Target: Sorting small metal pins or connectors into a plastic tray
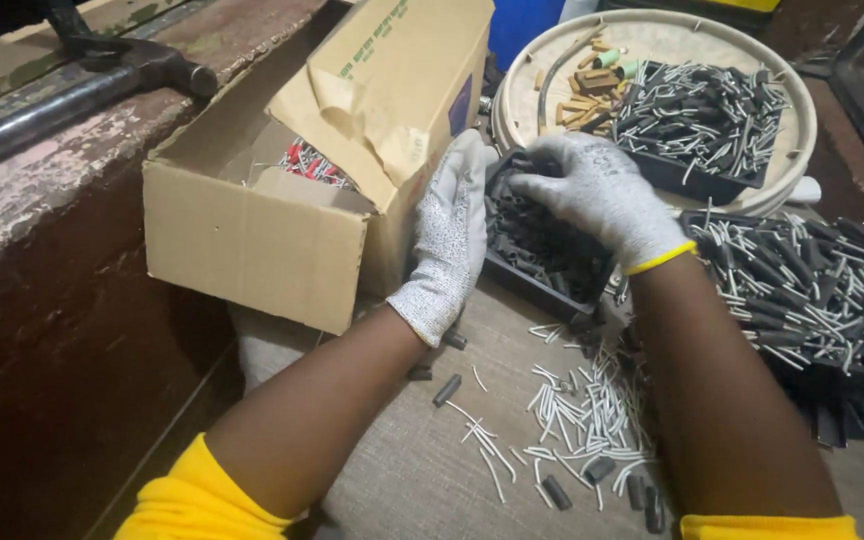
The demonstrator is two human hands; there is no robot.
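My left hand (449,240), in a speckled grey glove, lies flat and open against the near left edge of the small black tray (537,250), fingers stretched up along its side and pressed between it and the cardboard box (282,200) just to the tray's left. My right hand (600,192), gloved the same with a yellow cuff, curls over the far end of the tray with its fingers bent down onto the rim; I cannot tell whether they pinch anything beyond the tray's edge. The tray is full of short dark tube pieces (542,245) and sits tilted on the grey cloth surface (402,470). Beyond the tray stands a round woven basket (652,40) carrying another black tray of dark pieces with white wire ends. Right of the tray a further heap of such wired pieces (802,280) fills a third tray. Just below the tray, loose white pins (582,410) and a few dark tubes lie scattered on the cloth.
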